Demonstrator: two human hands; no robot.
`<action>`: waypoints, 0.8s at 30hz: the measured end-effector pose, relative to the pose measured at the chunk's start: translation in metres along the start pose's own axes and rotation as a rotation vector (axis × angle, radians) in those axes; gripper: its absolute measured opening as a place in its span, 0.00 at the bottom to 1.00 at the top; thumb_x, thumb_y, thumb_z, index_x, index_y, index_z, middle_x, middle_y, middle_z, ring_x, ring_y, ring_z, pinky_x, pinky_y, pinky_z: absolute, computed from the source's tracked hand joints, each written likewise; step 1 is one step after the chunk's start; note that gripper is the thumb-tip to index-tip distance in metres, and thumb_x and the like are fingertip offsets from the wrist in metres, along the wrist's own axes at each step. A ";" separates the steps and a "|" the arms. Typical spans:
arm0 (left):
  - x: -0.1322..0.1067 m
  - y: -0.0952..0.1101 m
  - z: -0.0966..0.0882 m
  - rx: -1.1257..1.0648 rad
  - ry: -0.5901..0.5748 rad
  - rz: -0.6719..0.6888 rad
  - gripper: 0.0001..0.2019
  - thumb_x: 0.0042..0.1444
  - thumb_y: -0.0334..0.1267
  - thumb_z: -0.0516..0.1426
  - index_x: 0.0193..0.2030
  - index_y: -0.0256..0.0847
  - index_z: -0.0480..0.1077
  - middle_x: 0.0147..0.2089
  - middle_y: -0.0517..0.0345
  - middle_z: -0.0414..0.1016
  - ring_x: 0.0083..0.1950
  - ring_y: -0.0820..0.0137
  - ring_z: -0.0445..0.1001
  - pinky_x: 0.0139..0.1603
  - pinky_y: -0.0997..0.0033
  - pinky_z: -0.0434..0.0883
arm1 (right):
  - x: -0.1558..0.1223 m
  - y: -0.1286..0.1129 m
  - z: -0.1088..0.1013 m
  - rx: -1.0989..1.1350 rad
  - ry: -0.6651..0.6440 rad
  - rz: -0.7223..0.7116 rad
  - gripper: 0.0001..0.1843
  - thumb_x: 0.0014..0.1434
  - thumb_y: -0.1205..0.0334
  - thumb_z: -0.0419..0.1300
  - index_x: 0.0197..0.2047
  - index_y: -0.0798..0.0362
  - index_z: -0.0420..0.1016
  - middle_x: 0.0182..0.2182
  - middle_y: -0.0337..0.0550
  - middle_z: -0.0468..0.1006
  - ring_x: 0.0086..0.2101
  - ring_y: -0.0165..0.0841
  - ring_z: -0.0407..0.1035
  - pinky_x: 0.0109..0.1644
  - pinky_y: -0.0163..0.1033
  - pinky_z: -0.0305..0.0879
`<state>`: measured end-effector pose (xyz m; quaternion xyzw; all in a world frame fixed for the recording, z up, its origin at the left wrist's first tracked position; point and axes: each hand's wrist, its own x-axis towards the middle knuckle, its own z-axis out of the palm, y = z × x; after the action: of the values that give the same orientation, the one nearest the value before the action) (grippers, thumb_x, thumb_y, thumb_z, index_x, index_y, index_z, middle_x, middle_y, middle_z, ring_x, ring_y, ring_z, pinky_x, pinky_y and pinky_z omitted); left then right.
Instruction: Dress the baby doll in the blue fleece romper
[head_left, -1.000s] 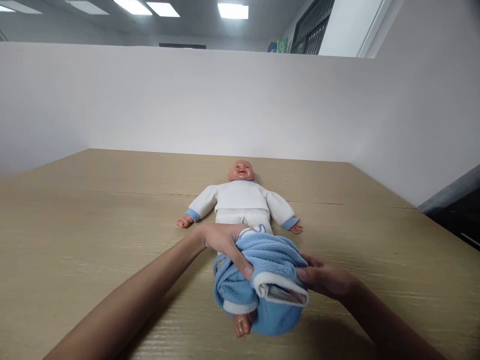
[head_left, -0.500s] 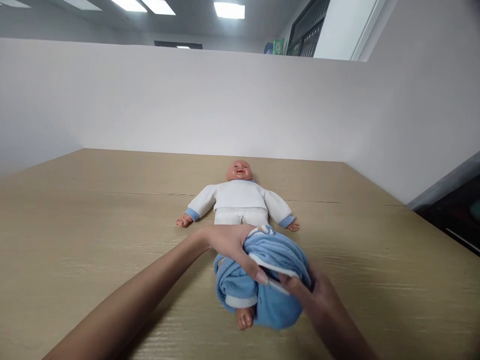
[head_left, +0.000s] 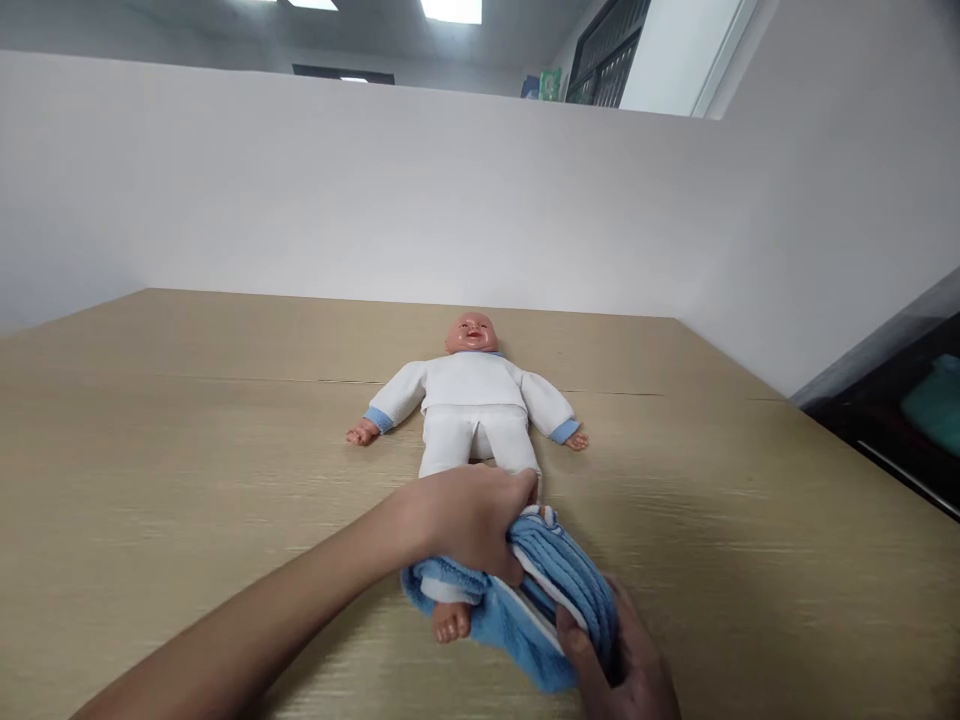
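A baby doll (head_left: 474, 380) in a white top and white trousers lies on its back, head away from me. Blue trousers (head_left: 562, 570) with white trim are bunched around its lower legs; one bare foot (head_left: 452, 622) sticks out of a white cuff on the left. My left hand (head_left: 476, 515) is closed around the doll's lower leg on the right, beside the blue cloth; its fingertips are partly hidden. With its thumb at the white-edged opening, my right hand (head_left: 619, 660) grips the bunched trouser leg. The doll's other foot is hidden.
The doll lies on a wide wooden table (head_left: 225, 430). A pale partition (head_left: 420, 190) rises behind it. At the right edge is a dark object (head_left: 885, 430) with something green on it.
My left hand has closed by the doll's leg. My right hand has moved down with the blue cloth, stretching it and uncovering more of the white trousers. The view has shifted slightly.
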<state>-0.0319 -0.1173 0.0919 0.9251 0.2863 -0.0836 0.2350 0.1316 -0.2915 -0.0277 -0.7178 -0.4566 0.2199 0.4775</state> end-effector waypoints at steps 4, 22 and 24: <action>-0.002 0.009 0.007 0.080 -0.002 -0.078 0.36 0.48 0.51 0.69 0.61 0.41 0.66 0.50 0.42 0.83 0.48 0.44 0.83 0.41 0.57 0.74 | 0.005 -0.004 0.001 -0.032 -0.034 0.000 0.23 0.62 0.46 0.60 0.52 0.52 0.84 0.50 0.50 0.88 0.51 0.48 0.83 0.52 0.42 0.78; -0.038 -0.030 0.021 -0.733 0.171 0.039 0.30 0.50 0.39 0.71 0.56 0.46 0.64 0.49 0.61 0.76 0.47 0.63 0.75 0.45 0.67 0.71 | 0.022 -0.027 0.011 0.472 -0.381 0.270 0.25 0.54 0.48 0.74 0.51 0.54 0.86 0.42 0.53 0.90 0.45 0.50 0.83 0.51 0.49 0.81; -0.041 -0.030 0.025 -0.783 0.181 0.053 0.29 0.51 0.35 0.70 0.57 0.46 0.64 0.51 0.61 0.75 0.49 0.63 0.75 0.49 0.65 0.72 | 0.024 -0.031 0.011 0.466 -0.408 0.241 0.23 0.54 0.50 0.74 0.49 0.53 0.86 0.42 0.52 0.89 0.45 0.49 0.83 0.52 0.49 0.81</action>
<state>-0.0833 -0.1278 0.0700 0.7765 0.2919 0.1199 0.5454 0.1213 -0.2615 -0.0023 -0.5793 -0.3919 0.5124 0.4982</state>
